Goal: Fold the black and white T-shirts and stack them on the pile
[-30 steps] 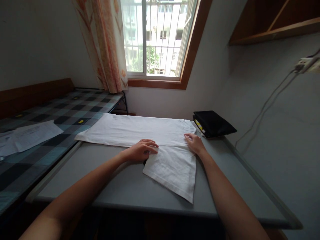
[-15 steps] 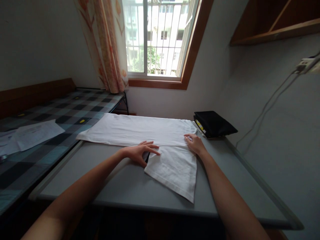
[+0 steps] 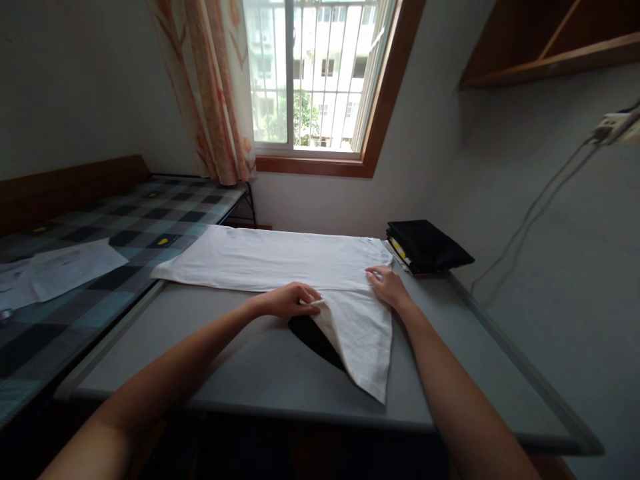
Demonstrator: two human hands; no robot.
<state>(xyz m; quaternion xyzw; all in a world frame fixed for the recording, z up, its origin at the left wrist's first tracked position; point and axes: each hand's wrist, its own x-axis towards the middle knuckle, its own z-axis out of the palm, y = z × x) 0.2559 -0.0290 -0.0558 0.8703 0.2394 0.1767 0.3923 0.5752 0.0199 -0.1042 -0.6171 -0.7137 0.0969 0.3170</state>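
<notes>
Room: a window (image 3: 320,80) with bars outside gives the light; a flowered curtain (image 3: 217,100) hangs at its left side.
Table: a grey table (image 3: 200,360) stands in front of the person, close to a bed with checked cover (image 3: 185,200).
White garment: the white garment (image 3: 270,260) lies across the far part of the table as a long flat strip, its right end near a black folder (image 3: 430,247). At the right, a flap (image 3: 367,333) comes out toward the person.
Left hand: the left hand (image 3: 295,300) pinches the flap's left edge and lifts it a little; below is a dark patch (image 3: 315,340), shadow or black cloth, I cannot tell.
Right hand: the right hand (image 3: 387,285) rests on the garment with fingers bent; whether it grips the cloth, I cannot tell.
Folding so far: it seems partly done; the strip is already quite flat and straight, while the flap is not yet in line with it and remains to be arranged.
Writing: papers (image 3: 75,267) on the bed carry print too small for reading; the cover has yellow marks (image 3: 163,241), also not readable. I find no legible brand.
</notes>
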